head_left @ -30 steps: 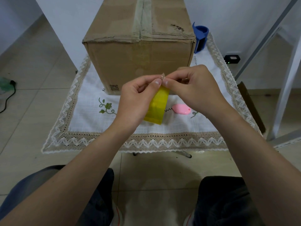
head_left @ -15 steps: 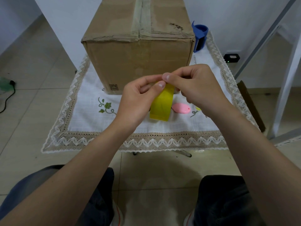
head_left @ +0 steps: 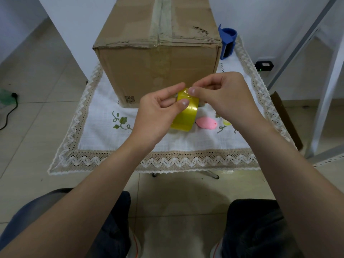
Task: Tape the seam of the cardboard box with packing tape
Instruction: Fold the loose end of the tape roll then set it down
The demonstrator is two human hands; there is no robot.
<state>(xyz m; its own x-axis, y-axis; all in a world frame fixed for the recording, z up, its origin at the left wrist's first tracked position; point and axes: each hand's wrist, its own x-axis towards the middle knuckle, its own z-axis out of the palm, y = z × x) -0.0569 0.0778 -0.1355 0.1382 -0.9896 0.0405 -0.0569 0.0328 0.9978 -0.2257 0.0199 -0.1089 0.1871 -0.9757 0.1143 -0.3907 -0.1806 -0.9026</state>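
A big cardboard box (head_left: 158, 58) sits at the far middle of the bench (head_left: 167, 144), which has a white cloth with a lace edge (head_left: 130, 161) over it. The box is shut, and a strip of old tape runs down the seam (head_left: 161, 17) on its top. Beside the box, near the far right corner of the bench, stands a blue tape holder (head_left: 228, 43). In front of the box, held up over the middle of the bench, is a roll of yellow packing tape (head_left: 186, 113). The left hand (head_left: 158, 116) holds the roll, with its thumb pressed on the outside of the roll and its fingers (head_left: 173, 90) curled round the top. The right hand (head_left: 227, 97) is at the top of the roll, with its thumb and first finger pinched together there; it may be holding the loose end of the tape, but that part is too small to see well. A small pink thing (head_left: 206, 123) lies on the cloth just right of the roll, under the right hand. A bit of yellow (head_left: 226, 122) peeks out by the right wrist.
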